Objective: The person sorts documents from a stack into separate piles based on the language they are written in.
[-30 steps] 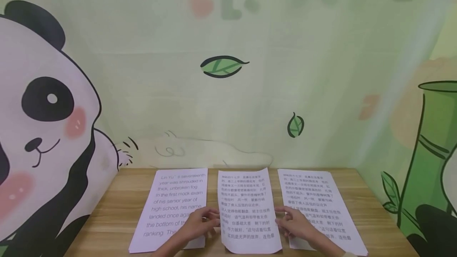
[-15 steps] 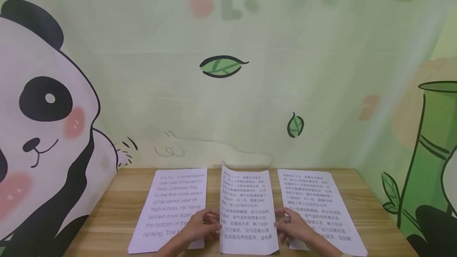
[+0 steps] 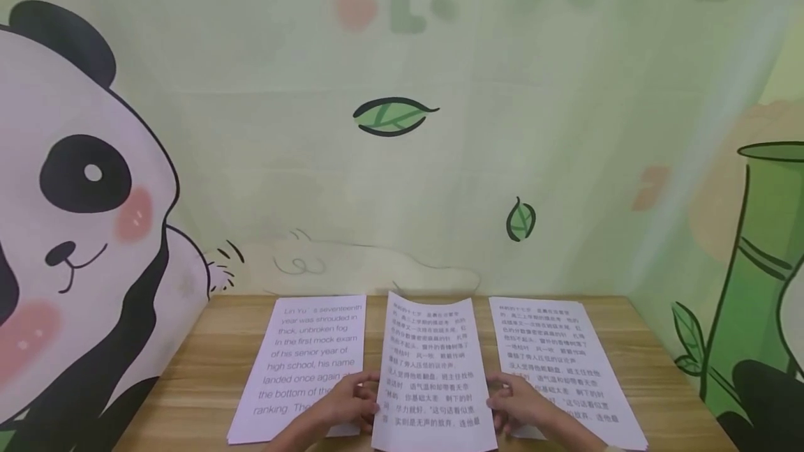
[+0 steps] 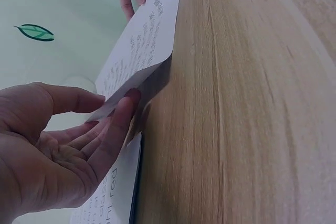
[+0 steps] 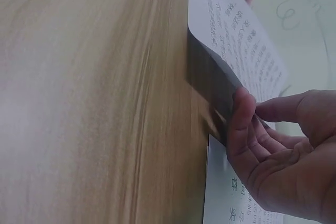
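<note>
A white sheet of paper [image 3: 433, 368] printed with Chinese text is held above the table between both hands, its sides bending upward. My left hand [image 3: 348, 403] pinches its left edge; in the left wrist view the thumb [image 4: 79, 99] is on the printed side and fingers are beneath. At the right edge my right hand [image 3: 515, 400] does likewise, and in the right wrist view a fingertip [image 5: 243, 103] shows under the paper. Behind the left hand lies a stack of English-printed paper [image 3: 308, 347]. The right hand partly covers a stack of Chinese-printed paper [image 3: 546, 340].
The wooden table [image 3: 195, 368] ends at the back against a fabric backdrop [image 3: 283, 159] with a painted panda [image 3: 82, 264], leaves and bamboo [image 3: 747, 264]. Strips of bare wood separate the two stacks from the held sheet.
The sheet has shifted and flexed between the hands: its top left corner rose, and its lower edge now sits wider and a little lower. Both hands keep to its sides; the stacks have not moved.
</note>
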{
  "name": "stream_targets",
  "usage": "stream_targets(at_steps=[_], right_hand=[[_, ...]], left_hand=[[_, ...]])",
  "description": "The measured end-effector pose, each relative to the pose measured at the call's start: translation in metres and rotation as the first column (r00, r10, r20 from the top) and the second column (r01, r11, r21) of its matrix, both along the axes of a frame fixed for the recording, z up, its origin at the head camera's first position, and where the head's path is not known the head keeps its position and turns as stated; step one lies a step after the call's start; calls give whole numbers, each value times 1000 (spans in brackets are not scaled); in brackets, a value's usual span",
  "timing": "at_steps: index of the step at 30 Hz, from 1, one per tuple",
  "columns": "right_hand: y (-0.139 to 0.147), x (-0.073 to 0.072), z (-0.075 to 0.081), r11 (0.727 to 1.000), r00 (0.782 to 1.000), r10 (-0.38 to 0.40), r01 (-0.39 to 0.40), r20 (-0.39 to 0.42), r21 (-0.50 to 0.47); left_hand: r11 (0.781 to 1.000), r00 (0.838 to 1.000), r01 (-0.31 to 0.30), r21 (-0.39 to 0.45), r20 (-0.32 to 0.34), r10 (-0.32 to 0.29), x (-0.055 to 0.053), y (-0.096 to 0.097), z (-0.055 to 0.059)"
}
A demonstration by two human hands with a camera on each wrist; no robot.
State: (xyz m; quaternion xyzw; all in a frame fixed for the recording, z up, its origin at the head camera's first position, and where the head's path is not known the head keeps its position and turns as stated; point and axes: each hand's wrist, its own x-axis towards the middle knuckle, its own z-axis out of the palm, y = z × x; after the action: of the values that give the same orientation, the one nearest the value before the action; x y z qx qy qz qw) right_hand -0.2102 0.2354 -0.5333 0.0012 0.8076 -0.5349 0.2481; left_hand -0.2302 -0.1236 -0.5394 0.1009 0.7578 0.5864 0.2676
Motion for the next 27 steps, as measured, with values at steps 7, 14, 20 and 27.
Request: stream_targets(at_steps=[7, 14, 20, 27], right_hand=[[4, -1, 4, 999, 998, 38, -39, -40, -22], [11, -1, 9, 996, 994, 65, -70, -83, -61], [17, 0, 9, 998, 993, 45, -50, -110, -40], [35, 2, 5, 996, 989, 37, -49, -141, -78]], left_hand=[[1000, 1000, 3, -1, 26, -3, 1, -1, 5], [999, 1000, -30, 14, 4, 30, 0, 3, 7], [998, 999, -31, 61, -7, 31, 3, 7, 9], [993, 1000, -3, 114, -3, 3, 1, 18, 11]])
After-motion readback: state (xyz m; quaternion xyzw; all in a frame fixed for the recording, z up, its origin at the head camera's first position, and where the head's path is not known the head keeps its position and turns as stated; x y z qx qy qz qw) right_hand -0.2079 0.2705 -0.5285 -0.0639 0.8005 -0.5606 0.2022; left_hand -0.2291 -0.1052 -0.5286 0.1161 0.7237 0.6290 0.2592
